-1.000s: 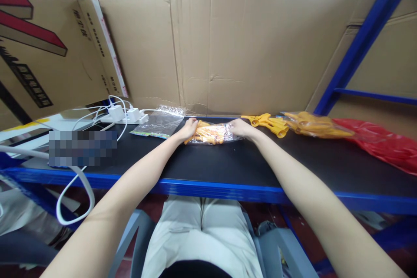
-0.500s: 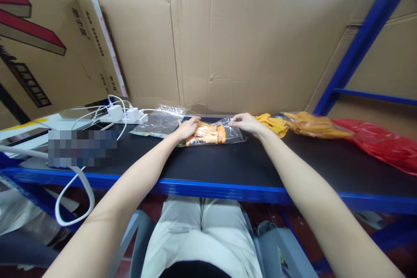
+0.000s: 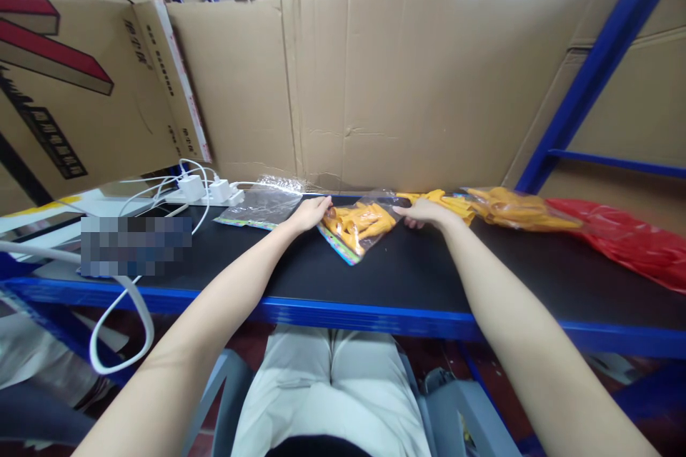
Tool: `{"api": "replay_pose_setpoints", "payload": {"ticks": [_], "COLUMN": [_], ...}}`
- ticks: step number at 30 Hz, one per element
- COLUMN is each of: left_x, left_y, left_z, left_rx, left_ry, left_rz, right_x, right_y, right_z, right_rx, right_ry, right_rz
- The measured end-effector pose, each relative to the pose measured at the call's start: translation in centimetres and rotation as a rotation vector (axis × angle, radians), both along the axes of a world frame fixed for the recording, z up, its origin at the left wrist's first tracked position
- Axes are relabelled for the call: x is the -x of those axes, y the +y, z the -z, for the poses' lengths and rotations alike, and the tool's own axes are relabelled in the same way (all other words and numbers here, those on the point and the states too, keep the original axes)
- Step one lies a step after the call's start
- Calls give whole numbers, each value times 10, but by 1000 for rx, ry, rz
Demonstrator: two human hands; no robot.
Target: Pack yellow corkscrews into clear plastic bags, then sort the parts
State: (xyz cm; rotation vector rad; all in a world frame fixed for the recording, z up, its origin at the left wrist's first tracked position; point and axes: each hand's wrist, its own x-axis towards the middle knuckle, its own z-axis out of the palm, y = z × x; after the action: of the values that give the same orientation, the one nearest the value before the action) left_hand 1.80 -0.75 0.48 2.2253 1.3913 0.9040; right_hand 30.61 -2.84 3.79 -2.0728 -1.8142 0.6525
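Note:
A clear plastic bag (image 3: 358, 227) filled with several orange plastic pieces is held a little above the black shelf top (image 3: 386, 271), tilted with its coloured bottom edge pointing down toward me. My left hand (image 3: 311, 213) pinches the bag's left upper corner. On the other side, my right hand (image 3: 426, 213) grips the right upper corner with curled fingers. Loose orange pieces (image 3: 447, 203) lie just behind my right hand.
A stack of empty clear bags (image 3: 260, 205) lies left of the filled one. White chargers and cables (image 3: 201, 188) sit at the far left. A bag of orange pieces (image 3: 511, 208) and a red plastic bag (image 3: 627, 239) lie right. Cardboard (image 3: 386, 86) walls the back.
The filled bag was lying flat under both hands; now it is lifted and turned, hanging tilted between my two hands. My right hand has shifted slightly right.

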Motion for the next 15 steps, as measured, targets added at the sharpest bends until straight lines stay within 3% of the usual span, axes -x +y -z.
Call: {"api": "replay_pose_setpoints", "payload": {"ticks": [3, 8, 15], "left_x": [2, 4, 2], "left_y": [4, 15, 14], "left_z": [0, 12, 18], "left_rx": [-12, 27, 182], "left_ry": [-106, -80, -193], "left_rz": [-51, -132, -114], "right_x": [5, 20, 34], "right_y": [4, 16, 18], "right_z": [14, 33, 36], "right_rx": [-81, -158, -112], "right_ry": [219, 520, 849], "right_rz": [-42, -64, -67]}}
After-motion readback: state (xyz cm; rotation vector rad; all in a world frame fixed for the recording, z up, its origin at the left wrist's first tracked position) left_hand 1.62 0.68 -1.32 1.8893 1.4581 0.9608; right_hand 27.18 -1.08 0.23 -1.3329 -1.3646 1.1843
